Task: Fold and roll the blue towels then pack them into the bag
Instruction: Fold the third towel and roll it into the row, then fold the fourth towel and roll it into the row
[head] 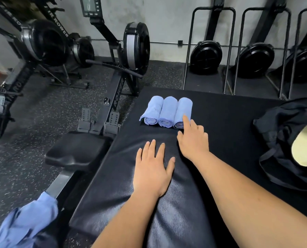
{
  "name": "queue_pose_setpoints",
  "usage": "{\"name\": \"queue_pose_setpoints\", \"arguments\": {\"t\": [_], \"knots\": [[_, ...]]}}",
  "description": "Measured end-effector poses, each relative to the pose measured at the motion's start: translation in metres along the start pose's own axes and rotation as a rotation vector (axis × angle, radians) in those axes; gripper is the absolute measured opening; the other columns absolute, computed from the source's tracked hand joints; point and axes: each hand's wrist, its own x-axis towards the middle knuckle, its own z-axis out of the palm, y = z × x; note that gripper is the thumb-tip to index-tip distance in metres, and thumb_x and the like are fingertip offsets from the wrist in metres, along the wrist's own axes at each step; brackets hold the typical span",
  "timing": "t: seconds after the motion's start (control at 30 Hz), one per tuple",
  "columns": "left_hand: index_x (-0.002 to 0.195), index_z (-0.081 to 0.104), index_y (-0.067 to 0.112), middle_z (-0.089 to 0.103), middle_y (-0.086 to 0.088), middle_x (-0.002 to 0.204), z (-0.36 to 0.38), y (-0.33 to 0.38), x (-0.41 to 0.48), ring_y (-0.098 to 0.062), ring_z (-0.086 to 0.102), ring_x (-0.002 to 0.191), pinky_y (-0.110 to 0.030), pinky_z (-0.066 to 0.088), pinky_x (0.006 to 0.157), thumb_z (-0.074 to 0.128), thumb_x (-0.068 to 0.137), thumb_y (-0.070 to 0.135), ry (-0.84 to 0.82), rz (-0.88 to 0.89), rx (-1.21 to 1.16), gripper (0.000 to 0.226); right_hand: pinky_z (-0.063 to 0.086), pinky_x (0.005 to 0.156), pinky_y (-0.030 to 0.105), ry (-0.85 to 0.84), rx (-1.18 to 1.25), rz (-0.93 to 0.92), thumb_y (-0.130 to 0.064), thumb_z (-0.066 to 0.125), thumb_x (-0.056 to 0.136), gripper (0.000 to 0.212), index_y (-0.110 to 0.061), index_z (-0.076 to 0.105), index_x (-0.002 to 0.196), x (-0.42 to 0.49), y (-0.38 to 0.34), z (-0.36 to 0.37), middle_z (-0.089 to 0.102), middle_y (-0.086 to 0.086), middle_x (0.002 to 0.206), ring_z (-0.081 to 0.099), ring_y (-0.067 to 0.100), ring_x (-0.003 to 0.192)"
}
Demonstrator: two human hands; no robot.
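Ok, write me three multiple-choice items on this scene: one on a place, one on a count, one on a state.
1. Where is the black bag? A) right of the rolled towels B) left of them C) under them
2. How many rolled towels lie on the mat? A) two B) three C) five
3. The left hand is: A) flat on the mat B) gripping a towel C) inside the bag
Key: 1 A, it sits at the mat's right edge; 2 B, three rolls lie side by side; 3 A, its straight fingers rest on the mat.
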Motion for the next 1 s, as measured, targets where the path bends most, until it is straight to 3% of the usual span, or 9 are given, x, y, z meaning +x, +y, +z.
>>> {"name": "queue_pose_setpoints", "arguments": {"t": [0.17, 0.3, 0.4, 0.7, 1.0], "knots": [[0.162, 0.038, 0.025, 0.031, -0.006, 0.171, -0.011, -0.005, -0.001, -0.024, 0.025, 0.158, -0.043, 0.02, 0.129, 0.017, 0.1, 0.065, 0.016, 0.053, -0.175, 0.077, 0.038, 0.109, 0.048, -0.119, -0.027, -0.027, -0.05, 0.031, 0.109, 0.064, -0.033, 0.006, 0.166, -0.041, -0.006, -0.021, 0.016, 0.007, 0.173, 0.031, 0.034, 0.145], [0.164, 0.034, 0.023, 0.032, -0.008, 0.17, -0.035, -0.017, -0.013, -0.024, 0.024, 0.158, -0.039, 0.02, 0.129, 0.02, 0.101, 0.067, 0.002, -0.02, -0.214, 0.078, 0.036, 0.111, 0.047, -0.174, -0.043, -0.105, -0.056, 0.026, 0.109, 0.062, -0.039, 0.008, 0.166, -0.073, -0.018, -0.039, 0.011, 0.004, 0.174, 0.025, 0.033, 0.149], [0.165, 0.031, 0.023, 0.029, -0.009, 0.171, -0.058, -0.036, -0.033, -0.024, 0.02, 0.159, -0.038, 0.018, 0.129, 0.034, 0.109, 0.058, 0.0, -0.076, -0.214, 0.067, 0.034, 0.115, 0.048, -0.208, -0.031, -0.152, -0.061, 0.024, 0.108, 0.063, -0.04, 0.01, 0.166, -0.098, -0.036, -0.052, 0.011, 0.004, 0.174, 0.022, 0.033, 0.151], [0.165, 0.03, 0.024, 0.027, -0.009, 0.171, -0.118, -0.104, -0.133, -0.024, 0.02, 0.159, -0.038, 0.018, 0.129, 0.034, 0.109, 0.06, 0.065, -0.197, -0.139, 0.068, 0.031, 0.117, 0.049, -0.259, 0.021, -0.334, -0.066, 0.026, 0.106, 0.064, -0.042, 0.014, 0.165, -0.19, -0.118, -0.067, 0.016, 0.004, 0.174, 0.02, 0.033, 0.153], [0.165, 0.03, 0.025, 0.028, -0.008, 0.171, -0.125, -0.187, -0.259, -0.026, 0.023, 0.157, -0.041, 0.025, 0.126, 0.033, 0.107, 0.063, 0.051, -0.424, -0.118, 0.068, 0.033, 0.117, 0.048, -0.371, 0.018, -0.579, -0.067, 0.026, 0.106, 0.065, -0.042, 0.017, 0.165, -0.294, -0.21, -0.037, 0.022, 0.001, 0.172, 0.021, 0.03, 0.153]]}}
